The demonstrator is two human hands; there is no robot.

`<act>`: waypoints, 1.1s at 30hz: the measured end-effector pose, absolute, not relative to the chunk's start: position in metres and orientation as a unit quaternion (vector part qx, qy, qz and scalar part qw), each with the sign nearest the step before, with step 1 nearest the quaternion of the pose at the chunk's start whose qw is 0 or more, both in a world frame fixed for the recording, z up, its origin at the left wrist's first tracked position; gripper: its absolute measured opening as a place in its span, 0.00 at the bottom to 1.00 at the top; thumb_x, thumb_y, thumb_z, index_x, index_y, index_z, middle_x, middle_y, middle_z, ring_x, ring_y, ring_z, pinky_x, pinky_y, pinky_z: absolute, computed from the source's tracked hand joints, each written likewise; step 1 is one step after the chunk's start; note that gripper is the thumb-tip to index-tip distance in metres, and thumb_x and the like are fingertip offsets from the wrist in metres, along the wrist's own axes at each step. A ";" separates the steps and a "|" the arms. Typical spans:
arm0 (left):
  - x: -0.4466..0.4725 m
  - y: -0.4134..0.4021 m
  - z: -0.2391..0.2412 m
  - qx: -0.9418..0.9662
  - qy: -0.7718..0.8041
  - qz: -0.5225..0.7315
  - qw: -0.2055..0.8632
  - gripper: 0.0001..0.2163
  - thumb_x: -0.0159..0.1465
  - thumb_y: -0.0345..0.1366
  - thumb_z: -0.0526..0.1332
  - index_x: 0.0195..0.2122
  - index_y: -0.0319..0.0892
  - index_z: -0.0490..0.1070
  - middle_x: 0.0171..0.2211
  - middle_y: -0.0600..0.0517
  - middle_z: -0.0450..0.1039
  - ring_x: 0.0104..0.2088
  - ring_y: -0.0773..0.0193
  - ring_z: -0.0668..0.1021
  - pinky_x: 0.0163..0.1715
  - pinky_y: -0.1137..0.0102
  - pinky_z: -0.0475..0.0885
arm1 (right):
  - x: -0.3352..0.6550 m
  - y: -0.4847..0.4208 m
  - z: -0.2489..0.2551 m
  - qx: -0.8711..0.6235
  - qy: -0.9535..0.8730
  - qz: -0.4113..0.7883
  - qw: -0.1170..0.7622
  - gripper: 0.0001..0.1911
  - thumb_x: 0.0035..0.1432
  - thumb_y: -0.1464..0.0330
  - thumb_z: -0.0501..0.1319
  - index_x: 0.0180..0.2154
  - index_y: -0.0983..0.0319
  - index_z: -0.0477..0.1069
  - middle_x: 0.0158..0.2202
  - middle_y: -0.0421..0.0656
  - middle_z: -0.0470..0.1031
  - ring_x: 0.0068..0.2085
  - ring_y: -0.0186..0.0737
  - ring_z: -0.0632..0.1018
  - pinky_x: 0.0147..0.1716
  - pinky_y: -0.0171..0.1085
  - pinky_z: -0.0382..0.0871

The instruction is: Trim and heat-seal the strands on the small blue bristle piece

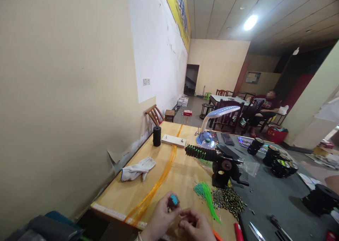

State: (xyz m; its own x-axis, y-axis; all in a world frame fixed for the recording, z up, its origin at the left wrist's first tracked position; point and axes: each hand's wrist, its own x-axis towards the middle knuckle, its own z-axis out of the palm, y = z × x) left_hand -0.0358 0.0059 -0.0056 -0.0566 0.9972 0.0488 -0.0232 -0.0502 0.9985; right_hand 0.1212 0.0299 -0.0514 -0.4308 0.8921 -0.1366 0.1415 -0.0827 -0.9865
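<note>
From where I stand, the worker's two hands meet in front of the winder (225,168), on its near left side. The left hand (162,214) pinches a blue bit (174,199) between thumb and fingers, held up perhaps so it can be seen while worked on. The right hand (194,222) is curled close beside it, fingertips drawn together; I can't tell whether they grip anything.

Teal beads (198,189), green strands (209,201) and dark beads (233,200) lie just on the winder's near side, probably to be within the right hand's reach. Left of the winder, orange strands (164,172) run under a white bar (173,140), whose two screws suggest it clamps them flat. A glove (139,169) lies farther left. Behind the winder stands a lamp (221,113), its head angled over the table, presumably for light.
</note>
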 end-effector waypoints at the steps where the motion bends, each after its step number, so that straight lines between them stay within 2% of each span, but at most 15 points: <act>1: -0.035 0.006 -0.006 0.494 0.497 0.530 0.477 0.05 0.52 0.29 0.63 0.27 0.41 0.67 0.25 0.55 0.68 0.29 0.62 0.70 0.33 0.69 0.65 | 0.122 0.031 -0.058 -0.430 -0.589 0.610 0.310 0.17 0.41 0.60 0.68 0.30 0.64 0.71 0.25 0.41 0.76 0.27 0.36 0.74 0.28 0.32 0.62; 4: -0.034 0.007 -0.007 0.492 0.496 0.531 0.480 0.06 0.50 0.27 0.62 0.27 0.41 0.66 0.25 0.55 0.67 0.29 0.62 0.70 0.32 0.69 0.65 | 0.122 0.036 -0.072 -0.430 -0.559 0.640 0.305 0.20 0.41 0.53 0.68 0.24 0.62 0.65 0.18 0.39 0.73 0.21 0.34 0.72 0.23 0.32 0.60; 6: -0.032 0.007 -0.005 0.492 0.499 0.526 0.481 0.06 0.49 0.27 0.62 0.26 0.41 0.65 0.24 0.55 0.66 0.29 0.62 0.70 0.31 0.69 0.64 | 0.121 0.039 -0.073 -0.424 -0.566 0.634 0.312 0.22 0.42 0.51 0.66 0.23 0.62 0.64 0.18 0.40 0.73 0.21 0.34 0.72 0.22 0.32 0.60; 12: -0.029 0.008 -0.001 0.504 0.511 0.507 0.477 0.06 0.49 0.27 0.59 0.26 0.41 0.63 0.23 0.56 0.65 0.28 0.62 0.69 0.31 0.68 0.63 | 0.127 0.041 -0.071 -0.426 -0.601 0.602 0.308 0.18 0.41 0.56 0.68 0.29 0.63 0.72 0.25 0.42 0.78 0.26 0.36 0.75 0.27 0.31 0.62; 16: -0.028 0.010 -0.003 0.507 0.513 0.507 0.472 0.06 0.49 0.26 0.58 0.26 0.41 0.62 0.24 0.56 0.64 0.28 0.63 0.69 0.31 0.68 0.63 | 0.129 0.038 -0.073 -0.435 -0.574 0.619 0.313 0.17 0.41 0.56 0.68 0.24 0.62 0.69 0.20 0.40 0.76 0.23 0.36 0.75 0.24 0.32 0.62; 20: -0.028 0.011 -0.003 0.528 0.500 0.499 0.472 0.06 0.50 0.28 0.59 0.26 0.42 0.61 0.24 0.56 0.63 0.29 0.63 0.68 0.31 0.69 0.63 | 0.134 0.041 -0.055 -0.418 -0.612 0.591 0.318 0.19 0.42 0.54 0.68 0.31 0.63 0.75 0.31 0.45 0.80 0.35 0.44 0.78 0.34 0.35 0.67; 22: -0.027 0.011 -0.001 0.551 0.494 0.478 0.473 0.06 0.50 0.29 0.59 0.26 0.42 0.61 0.24 0.56 0.63 0.29 0.63 0.68 0.31 0.69 0.63 | 0.138 0.044 -0.040 -0.422 -0.613 0.570 0.348 0.22 0.44 0.52 0.67 0.33 0.63 0.76 0.33 0.47 0.80 0.38 0.46 0.78 0.37 0.37 0.67; 24: -0.026 0.009 0.001 0.582 0.491 0.444 0.473 0.06 0.50 0.29 0.59 0.26 0.42 0.61 0.24 0.56 0.63 0.28 0.63 0.67 0.31 0.70 0.62 | 0.140 0.049 -0.026 -0.443 -0.587 0.565 0.375 0.24 0.46 0.49 0.64 0.32 0.64 0.76 0.31 0.48 0.80 0.36 0.45 0.78 0.36 0.37 0.66; 26: -0.025 0.008 0.005 0.614 0.496 0.400 0.466 0.07 0.48 0.27 0.59 0.25 0.42 0.61 0.24 0.56 0.62 0.28 0.64 0.66 0.30 0.71 0.61 | 0.139 0.052 -0.014 -0.461 -0.542 0.589 0.382 0.24 0.48 0.48 0.63 0.31 0.64 0.75 0.28 0.46 0.80 0.32 0.40 0.77 0.29 0.33 0.62; 30: -0.021 0.004 0.015 0.658 0.501 0.323 0.461 0.06 0.49 0.27 0.59 0.27 0.42 0.64 0.26 0.56 0.64 0.30 0.63 0.67 0.32 0.72 0.61 | 0.131 0.054 0.003 -0.465 -0.482 0.635 0.385 0.18 0.47 0.55 0.66 0.28 0.65 0.73 0.23 0.41 0.76 0.24 0.30 0.71 0.21 0.28 0.50; 33: -0.020 0.004 0.020 0.678 0.484 0.295 0.468 0.07 0.49 0.27 0.58 0.30 0.42 0.67 0.27 0.56 0.66 0.31 0.63 0.67 0.32 0.73 0.62 | 0.127 0.051 0.009 -0.465 -0.472 0.639 0.391 0.14 0.46 0.60 0.67 0.25 0.64 0.71 0.21 0.39 0.74 0.22 0.28 0.67 0.20 0.27 0.48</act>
State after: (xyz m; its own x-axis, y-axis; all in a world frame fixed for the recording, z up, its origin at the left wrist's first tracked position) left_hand -0.0195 0.0038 0.0199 0.3579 0.9323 -0.0524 0.3790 -0.0938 0.9206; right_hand 0.1272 0.0509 0.0087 -0.2608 0.9386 -0.2257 -0.0606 -0.2493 -0.9665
